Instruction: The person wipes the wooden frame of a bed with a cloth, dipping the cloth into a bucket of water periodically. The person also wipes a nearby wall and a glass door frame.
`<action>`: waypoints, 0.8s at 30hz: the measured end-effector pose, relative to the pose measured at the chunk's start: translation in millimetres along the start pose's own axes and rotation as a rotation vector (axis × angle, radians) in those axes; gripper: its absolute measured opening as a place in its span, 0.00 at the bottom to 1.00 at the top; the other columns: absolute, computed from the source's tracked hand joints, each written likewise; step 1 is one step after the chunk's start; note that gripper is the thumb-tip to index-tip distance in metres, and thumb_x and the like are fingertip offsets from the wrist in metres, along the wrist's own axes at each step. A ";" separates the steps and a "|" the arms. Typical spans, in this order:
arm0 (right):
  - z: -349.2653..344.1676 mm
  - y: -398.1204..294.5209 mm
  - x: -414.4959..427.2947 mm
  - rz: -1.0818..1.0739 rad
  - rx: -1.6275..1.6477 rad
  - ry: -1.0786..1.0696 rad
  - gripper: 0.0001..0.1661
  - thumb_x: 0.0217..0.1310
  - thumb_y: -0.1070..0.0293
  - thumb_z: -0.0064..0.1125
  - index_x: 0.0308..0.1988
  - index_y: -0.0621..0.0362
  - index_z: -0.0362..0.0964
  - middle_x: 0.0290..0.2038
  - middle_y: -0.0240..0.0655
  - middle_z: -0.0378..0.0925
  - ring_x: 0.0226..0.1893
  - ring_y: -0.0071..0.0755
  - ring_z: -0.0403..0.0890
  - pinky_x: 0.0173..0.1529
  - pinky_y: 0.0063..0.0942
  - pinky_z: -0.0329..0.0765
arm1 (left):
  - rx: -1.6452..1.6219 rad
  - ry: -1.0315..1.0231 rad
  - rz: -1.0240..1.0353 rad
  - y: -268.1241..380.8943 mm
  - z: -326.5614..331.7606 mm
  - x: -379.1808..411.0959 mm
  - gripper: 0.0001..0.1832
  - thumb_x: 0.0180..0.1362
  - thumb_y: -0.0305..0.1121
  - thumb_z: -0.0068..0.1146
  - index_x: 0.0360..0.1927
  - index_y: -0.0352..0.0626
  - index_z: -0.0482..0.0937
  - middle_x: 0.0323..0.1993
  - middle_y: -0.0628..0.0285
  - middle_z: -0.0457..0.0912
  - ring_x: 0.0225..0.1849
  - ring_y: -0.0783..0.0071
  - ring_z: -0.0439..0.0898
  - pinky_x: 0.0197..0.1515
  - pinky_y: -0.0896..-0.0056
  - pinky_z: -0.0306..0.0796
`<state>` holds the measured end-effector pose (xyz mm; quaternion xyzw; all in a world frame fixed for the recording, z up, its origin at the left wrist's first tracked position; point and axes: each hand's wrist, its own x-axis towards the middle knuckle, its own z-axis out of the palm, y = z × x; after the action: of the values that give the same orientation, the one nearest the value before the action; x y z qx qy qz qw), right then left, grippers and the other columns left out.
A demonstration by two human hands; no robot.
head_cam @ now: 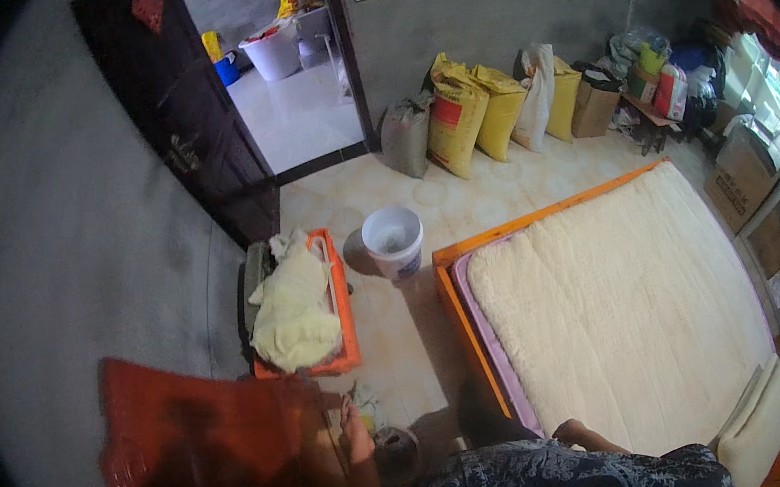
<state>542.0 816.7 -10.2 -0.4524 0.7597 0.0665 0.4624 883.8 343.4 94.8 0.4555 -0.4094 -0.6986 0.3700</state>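
Note:
My left hand [357,431] is by the edge of a red-covered table [237,419], its fingers stretched out and nothing visible in it. Just beyond it a pale green leafy or plastic item [366,399] shows near the floor, and a dark round pot or bin [395,450] is to its right. My right hand [570,432] is low over the near edge of a bed with a cream fleecy mattress cover [621,311]. Its fingers look curled, and a small pale bit shows beside it; whether it grips anything is unclear. My dark patterned shirt fills the bottom.
A white bucket [393,243] stands on the tiled floor between the bed's wooden frame [469,335] and an orange crate [345,306] bearing a pale yellow cloth [297,312]. Several filled sacks [458,116] line the back wall beside an open door [181,116]. Cardboard boxes [741,189] stand right.

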 end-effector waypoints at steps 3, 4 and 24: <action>-78.8 -64.5 48.4 0.285 0.900 0.031 0.15 0.60 0.68 0.56 0.46 0.63 0.79 0.33 0.42 0.85 0.27 0.34 0.86 0.28 0.28 0.81 | -0.264 -0.367 0.249 -0.4 -36.0 66.2 0.22 0.70 0.44 0.44 0.64 0.48 0.69 0.69 0.62 0.62 0.70 0.66 0.59 0.68 0.61 0.53; -112.0 -80.1 63.7 0.176 0.916 -0.015 0.19 0.64 0.69 0.46 0.50 0.66 0.75 0.39 0.49 0.83 0.33 0.43 0.87 0.30 0.30 0.81 | -0.365 -0.502 0.342 4.2 -40.7 99.2 0.23 0.70 0.44 0.44 0.65 0.48 0.68 0.69 0.62 0.61 0.70 0.65 0.58 0.68 0.60 0.53; -281.5 -105.5 254.6 0.330 1.341 0.015 0.14 0.61 0.68 0.57 0.43 0.65 0.79 0.31 0.43 0.84 0.27 0.38 0.86 0.29 0.28 0.81 | 0.560 -0.137 0.537 176.6 220.5 575.7 0.22 0.67 0.33 0.47 0.65 0.54 0.70 0.41 0.66 0.78 0.41 0.81 0.69 0.48 0.78 0.64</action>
<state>398.6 449.8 -12.3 0.0522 0.6988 -0.3514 0.6209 522.8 -186.1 118.4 0.3680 -0.7124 -0.4671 0.3727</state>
